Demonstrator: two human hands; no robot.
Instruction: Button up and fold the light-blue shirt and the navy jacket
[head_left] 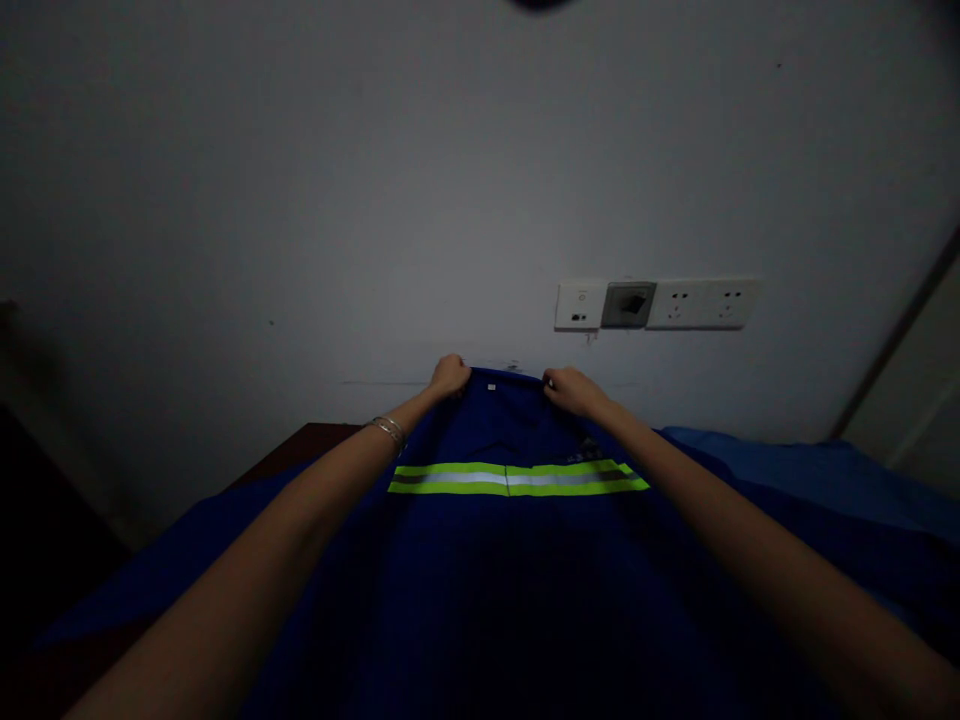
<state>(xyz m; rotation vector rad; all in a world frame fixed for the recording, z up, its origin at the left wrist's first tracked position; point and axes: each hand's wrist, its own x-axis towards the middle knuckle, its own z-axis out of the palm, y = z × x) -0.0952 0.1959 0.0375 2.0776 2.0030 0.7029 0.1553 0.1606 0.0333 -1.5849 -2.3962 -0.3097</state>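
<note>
A dark blue work jacket (480,540) lies spread out in front of me, its collar toward the wall. A yellow-green and silver reflective band crosses its chest, and a small white label shows inside the collar. My left hand (451,374), with bracelets at the wrist, grips the left end of the collar. At the collar's right end, my right hand (573,391) is closed on the cloth. Between the two hands the collar edge runs nearly straight. The lower part of the jacket fades into deep shadow.
Behind the jacket rises a grey-white wall (337,200) with a row of switches and sockets (697,305). Lighter blue cloth (795,468) lies to the right. A reddish-brown surface (307,447) shows beneath the jacket on the left. The light is dim.
</note>
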